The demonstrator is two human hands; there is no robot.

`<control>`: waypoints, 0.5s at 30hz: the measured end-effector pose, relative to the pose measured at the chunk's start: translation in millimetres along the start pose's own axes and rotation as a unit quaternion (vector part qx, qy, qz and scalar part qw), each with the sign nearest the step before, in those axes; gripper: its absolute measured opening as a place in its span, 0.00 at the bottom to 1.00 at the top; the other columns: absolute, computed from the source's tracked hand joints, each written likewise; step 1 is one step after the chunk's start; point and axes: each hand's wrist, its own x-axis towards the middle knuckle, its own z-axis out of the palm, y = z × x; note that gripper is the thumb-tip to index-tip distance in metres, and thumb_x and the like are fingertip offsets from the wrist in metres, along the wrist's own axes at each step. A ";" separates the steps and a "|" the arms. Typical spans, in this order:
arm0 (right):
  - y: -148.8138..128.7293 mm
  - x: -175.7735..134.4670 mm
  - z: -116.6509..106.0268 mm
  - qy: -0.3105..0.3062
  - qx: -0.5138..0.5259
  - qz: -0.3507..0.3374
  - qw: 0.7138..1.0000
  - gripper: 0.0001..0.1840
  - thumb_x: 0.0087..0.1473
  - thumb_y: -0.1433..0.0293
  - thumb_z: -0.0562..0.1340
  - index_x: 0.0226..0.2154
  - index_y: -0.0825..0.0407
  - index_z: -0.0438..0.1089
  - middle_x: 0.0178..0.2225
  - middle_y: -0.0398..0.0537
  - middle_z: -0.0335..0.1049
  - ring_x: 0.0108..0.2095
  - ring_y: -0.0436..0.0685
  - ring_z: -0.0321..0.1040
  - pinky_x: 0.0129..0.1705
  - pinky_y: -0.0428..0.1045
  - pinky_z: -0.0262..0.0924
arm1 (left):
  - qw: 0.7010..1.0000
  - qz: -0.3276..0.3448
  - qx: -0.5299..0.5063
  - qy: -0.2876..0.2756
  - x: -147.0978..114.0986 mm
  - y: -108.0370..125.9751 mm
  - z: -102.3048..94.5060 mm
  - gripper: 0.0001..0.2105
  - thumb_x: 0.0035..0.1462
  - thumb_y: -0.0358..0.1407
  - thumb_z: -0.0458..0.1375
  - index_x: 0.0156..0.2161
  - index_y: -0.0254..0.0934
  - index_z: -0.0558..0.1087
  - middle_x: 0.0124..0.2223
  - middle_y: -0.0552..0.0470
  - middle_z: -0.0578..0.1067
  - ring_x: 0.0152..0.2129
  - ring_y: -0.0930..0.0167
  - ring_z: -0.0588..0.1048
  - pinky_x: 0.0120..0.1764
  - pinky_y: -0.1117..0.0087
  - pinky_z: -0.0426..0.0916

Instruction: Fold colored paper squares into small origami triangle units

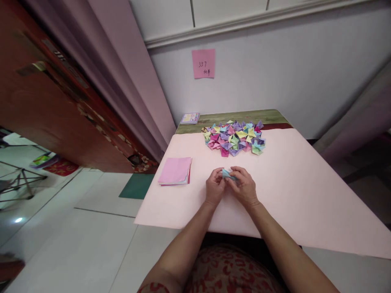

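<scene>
Centrally in the head view, a small piece of light-blue folded paper (225, 173) sits between the fingertips of both hands, above the pale pink table cover (299, 191). The left hand (215, 186) closes on its left end, and the right hand (245, 186) pinches it from the right, thumb below and fingers curled over the top. The hands are close together, wrists apart, with the forearms converging on the paper from the near edge. Its visible long axis appears to run crosswise from one hand to the other, dipping toward the right; the right fingers cover part of it, so its full outline cannot be told. Neither hand is clearly nearer, since both are on the paper.

Straight beyond the hands, well apart from them, lies a heap of many-coloured folded paper pieces (233, 139). Off to the left, nearer the left hand than the right, rests a stack of square paper sheets (175, 170), pink on top. A small booklet (190, 118) lies at the table's far left corner, and a pink note (203, 64) hangs on the wall behind.
</scene>
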 end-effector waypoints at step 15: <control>4.5 -2.3 -5.0 -0.059 0.234 0.215 0.946 0.18 0.54 0.54 0.63 0.29 0.52 0.75 0.18 0.39 0.61 0.19 0.49 0.54 0.22 0.45 0.50 | 0.996 -0.055 -0.043 -0.051 3.2 9.0 -7.6 0.21 0.51 0.41 0.65 0.48 0.34 0.71 0.27 0.57 0.71 0.21 0.76 0.69 0.28 0.74 0.64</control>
